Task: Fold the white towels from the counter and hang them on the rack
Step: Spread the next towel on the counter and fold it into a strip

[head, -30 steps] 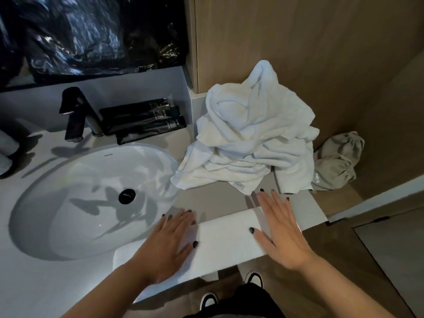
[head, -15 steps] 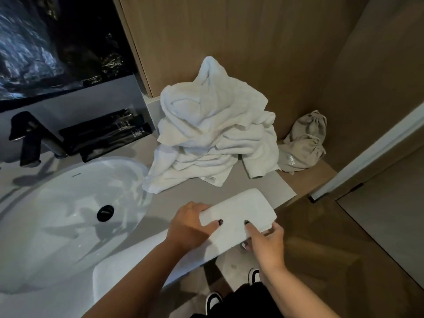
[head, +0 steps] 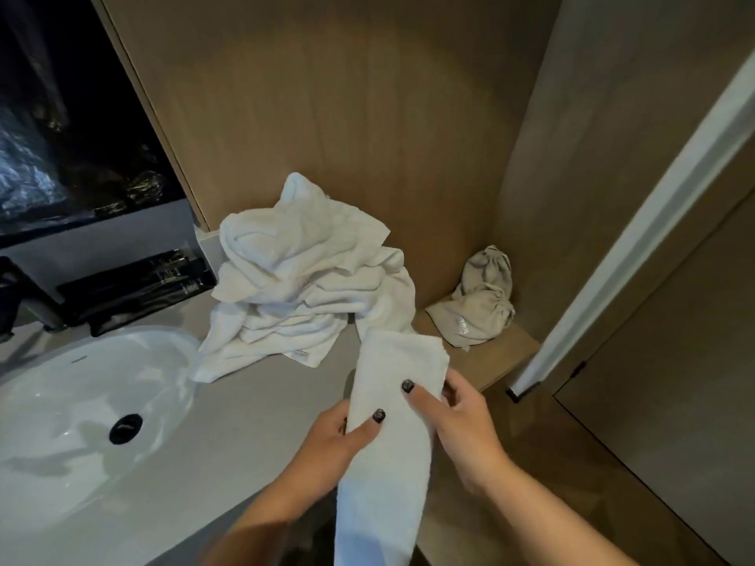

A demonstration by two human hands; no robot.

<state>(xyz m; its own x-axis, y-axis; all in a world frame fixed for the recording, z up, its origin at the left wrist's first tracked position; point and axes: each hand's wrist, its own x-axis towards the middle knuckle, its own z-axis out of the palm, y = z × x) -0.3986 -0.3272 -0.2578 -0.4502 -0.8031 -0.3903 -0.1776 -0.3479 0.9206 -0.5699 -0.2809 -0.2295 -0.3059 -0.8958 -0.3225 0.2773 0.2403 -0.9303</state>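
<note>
A large heap of unfolded white towels (head: 302, 279) lies on the far part of the tabletop (head: 261, 406), right of the sink (head: 81, 402), so most of the folding is judged undone. Near, the left hand (head: 335, 439) and right hand (head: 461, 422) each pinch a long folded towel (head: 392, 435), lifted off the tabletop; no rack is in view, so nothing appears hung yet.

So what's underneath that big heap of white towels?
The heap of white towels lies on the grey counter, its back against the wooden wall. Anything buried beneath it is covered, so I cannot tell.
</note>
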